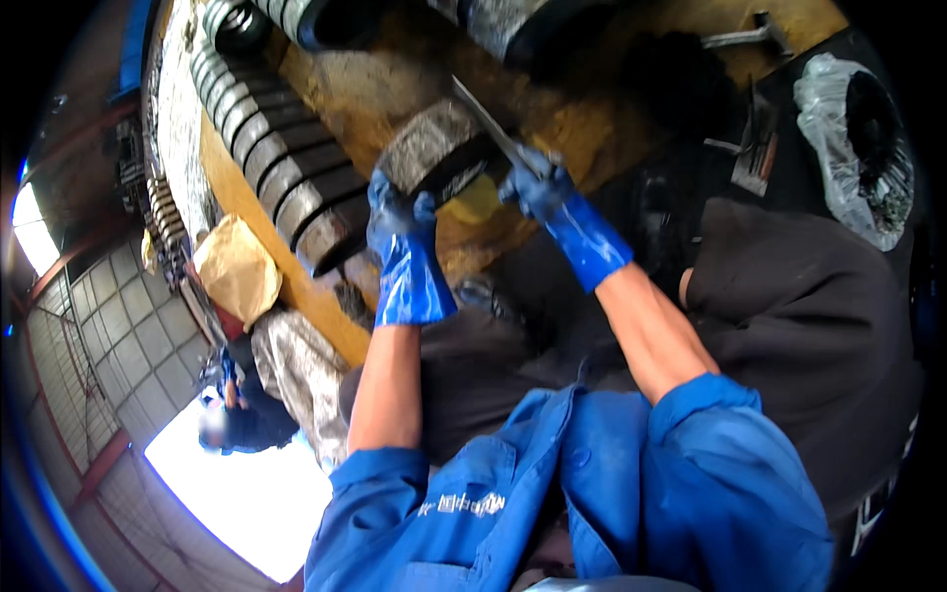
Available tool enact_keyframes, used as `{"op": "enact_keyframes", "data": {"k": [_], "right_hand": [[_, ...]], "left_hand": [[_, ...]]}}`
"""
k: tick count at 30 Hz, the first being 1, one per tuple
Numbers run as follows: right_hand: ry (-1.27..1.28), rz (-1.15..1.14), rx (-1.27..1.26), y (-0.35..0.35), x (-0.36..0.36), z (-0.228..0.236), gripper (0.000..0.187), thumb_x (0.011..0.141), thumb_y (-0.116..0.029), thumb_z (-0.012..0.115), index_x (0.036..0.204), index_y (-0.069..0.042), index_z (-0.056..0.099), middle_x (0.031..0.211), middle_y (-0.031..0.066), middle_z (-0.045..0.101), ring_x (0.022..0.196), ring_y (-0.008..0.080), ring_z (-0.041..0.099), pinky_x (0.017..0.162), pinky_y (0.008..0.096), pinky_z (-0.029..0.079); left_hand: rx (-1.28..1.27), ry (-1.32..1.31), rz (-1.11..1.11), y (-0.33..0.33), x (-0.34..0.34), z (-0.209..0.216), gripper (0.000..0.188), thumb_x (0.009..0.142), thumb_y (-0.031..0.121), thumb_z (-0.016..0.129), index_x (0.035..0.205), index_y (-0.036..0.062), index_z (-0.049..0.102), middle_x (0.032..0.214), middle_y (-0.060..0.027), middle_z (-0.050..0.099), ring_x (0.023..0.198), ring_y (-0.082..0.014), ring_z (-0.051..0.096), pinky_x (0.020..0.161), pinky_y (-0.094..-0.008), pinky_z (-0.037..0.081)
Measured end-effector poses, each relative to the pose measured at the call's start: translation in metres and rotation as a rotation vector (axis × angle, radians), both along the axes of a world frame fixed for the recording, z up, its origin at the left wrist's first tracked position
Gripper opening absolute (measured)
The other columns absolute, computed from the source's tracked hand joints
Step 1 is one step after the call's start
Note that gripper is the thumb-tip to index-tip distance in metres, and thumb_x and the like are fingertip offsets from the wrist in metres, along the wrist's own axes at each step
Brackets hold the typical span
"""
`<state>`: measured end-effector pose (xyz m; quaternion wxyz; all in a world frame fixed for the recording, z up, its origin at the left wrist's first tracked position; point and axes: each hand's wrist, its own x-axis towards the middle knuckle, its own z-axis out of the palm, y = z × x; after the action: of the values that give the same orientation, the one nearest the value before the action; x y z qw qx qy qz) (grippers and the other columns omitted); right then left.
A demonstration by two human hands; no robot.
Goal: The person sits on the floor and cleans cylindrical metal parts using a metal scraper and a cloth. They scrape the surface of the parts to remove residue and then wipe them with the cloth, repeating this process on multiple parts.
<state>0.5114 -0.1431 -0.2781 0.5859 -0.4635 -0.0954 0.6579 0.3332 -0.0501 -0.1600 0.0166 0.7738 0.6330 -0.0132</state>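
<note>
My left hand [400, 227], in a blue rubber glove, grips the near left edge of a thick, grimy metal ring [434, 143]. The ring stands on its side on the brown, oily work surface [340, 94]. My right hand [541, 187], gloved the same way, is closed around the lower end of a long, narrow metal blade [483, 113]. The blade points up and left, with its tip above the ring's far side. Whether it is a file or a knife I cannot tell. My right fingers are partly hidden behind the glove's back.
A long row of similar rings [266, 158] lies to the left, with larger rings [518, 25] at the back. On the right are a hammer [755, 37], a flat-bladed tool [758, 148] and a plastic-wrapped dark part [858, 148]. Another person [252, 419] is at lower left.
</note>
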Motion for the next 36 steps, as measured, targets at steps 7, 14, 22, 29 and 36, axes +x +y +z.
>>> {"op": "enact_keyframes", "data": {"k": [7, 14, 22, 29, 36], "right_hand": [[0.132, -0.01, -0.151, -0.004, -0.004, -0.009, 0.04, 0.094, 0.002, 0.046, 0.129, -0.01, 0.061, 0.077, 0.0076, 0.07, 0.059, 0.0133, 0.062, 0.049, 0.0259, 0.047], [0.091, -0.097, -0.132, -0.004, -0.013, -0.101, 0.045, 0.091, -0.003, 0.052, 0.136, -0.007, 0.056, 0.078, 0.0073, 0.069, 0.047, 0.0109, 0.053, 0.039, 0.0239, 0.038], [0.049, -0.101, -0.24, 0.011, -0.003, -0.064, 0.034, 0.092, -0.002, 0.047, 0.12, -0.009, 0.065, 0.071, 0.007, 0.068, 0.043, 0.0103, 0.05, 0.039, 0.0251, 0.039], [-0.151, 0.048, -0.056, -0.006, 0.009, -0.036, 0.044, 0.092, -0.001, 0.047, 0.134, -0.007, 0.058, 0.072, 0.0082, 0.068, 0.045, 0.0118, 0.053, 0.042, 0.0275, 0.042], [-0.05, -0.044, 0.05, -0.012, -0.004, -0.009, 0.036, 0.092, -0.004, 0.048, 0.125, -0.008, 0.061, 0.072, 0.0069, 0.068, 0.045, 0.0108, 0.052, 0.042, 0.0273, 0.043]], "left_hand": [[0.078, -0.139, -0.061, 0.002, -0.018, -0.01, 0.075, 0.08, 0.02, 0.076, 0.146, 0.009, 0.043, 0.133, -0.0168, 0.06, 0.118, -0.0318, 0.062, 0.1, -0.0368, 0.049], [0.028, 0.037, -0.09, 0.003, -0.005, -0.006, 0.078, 0.08, 0.03, 0.076, 0.146, 0.0046, 0.043, 0.137, -0.0171, 0.058, 0.118, -0.0311, 0.062, 0.1, -0.036, 0.05], [0.041, -0.047, -0.063, -0.003, -0.005, -0.003, 0.074, 0.081, 0.023, 0.074, 0.146, 0.0047, 0.043, 0.136, -0.0192, 0.058, 0.12, -0.0333, 0.061, 0.1, -0.0379, 0.049], [0.074, 0.063, -0.06, -0.006, -0.008, 0.001, 0.073, 0.082, 0.028, 0.073, 0.145, 0.0047, 0.044, 0.141, -0.0188, 0.054, 0.119, -0.0347, 0.061, 0.098, -0.0393, 0.051], [0.036, 0.032, -0.019, -0.003, 0.013, 0.009, 0.074, 0.08, 0.029, 0.074, 0.142, 0.0032, 0.045, 0.136, -0.0177, 0.057, 0.109, -0.0358, 0.065, 0.093, -0.04, 0.053]]}}
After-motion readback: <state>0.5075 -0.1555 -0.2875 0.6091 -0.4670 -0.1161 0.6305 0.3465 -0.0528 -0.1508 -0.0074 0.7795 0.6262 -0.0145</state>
